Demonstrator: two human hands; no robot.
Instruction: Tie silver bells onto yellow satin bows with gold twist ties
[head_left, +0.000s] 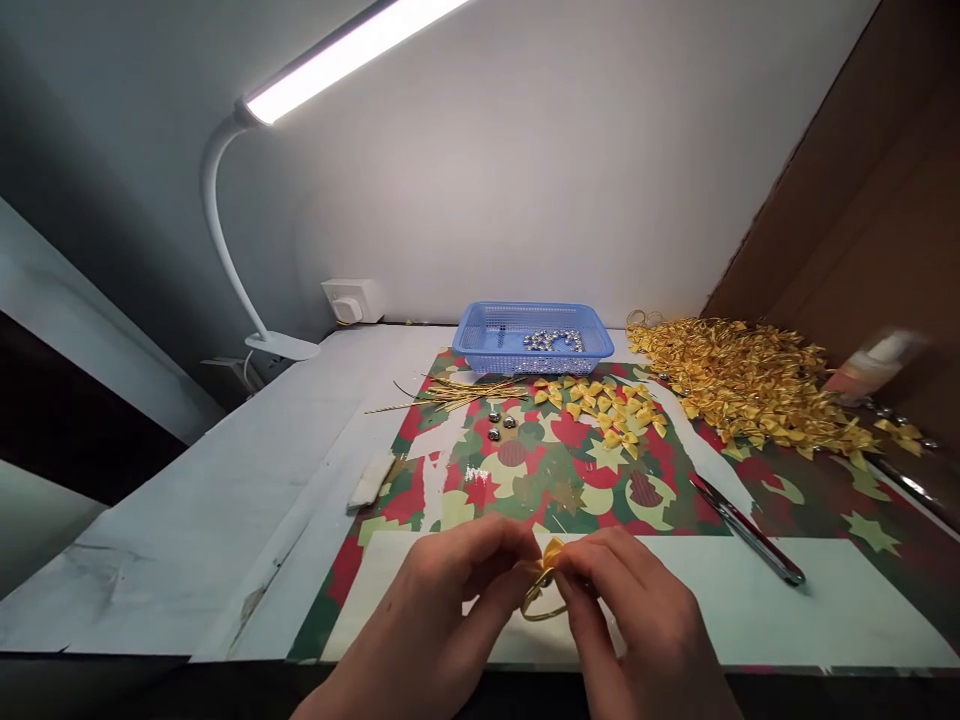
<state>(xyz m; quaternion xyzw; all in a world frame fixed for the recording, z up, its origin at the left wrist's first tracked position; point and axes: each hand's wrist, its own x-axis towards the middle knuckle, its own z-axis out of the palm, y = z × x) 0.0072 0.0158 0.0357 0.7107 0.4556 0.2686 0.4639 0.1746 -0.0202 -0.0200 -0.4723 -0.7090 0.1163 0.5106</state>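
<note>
"Where does the work stop nearest us?"

"Take the bow [553, 550] as the clock's centre: the desk [225, 635] ends close by at 6 o'clock, and both wrists cross that edge. Beneath the hands, paper [810, 620] gives room toward 4 and 8, up to the tool [750, 535] at 3."

"And the hands?"

"The left hand [442, 610] comes from 7 o'clock, knuckles up, thumb and curled fingertips pinching the bow's side. The right hand [637, 600] mirrors it from 5, pinching too. A gold loop [544, 617] hangs just below the bow; I can't tell whether the left pinches that as well."

"What bounds them farther out?"

"A white pad [371, 482] at 10, three bells [494, 434] at 11, then wires [457, 395] beyond. Loose bows [611, 405] lie at 1, a pile [750, 385] at 2. Farthest, the basket [480, 362] sits at 12, near the wall [525, 220]."
</note>
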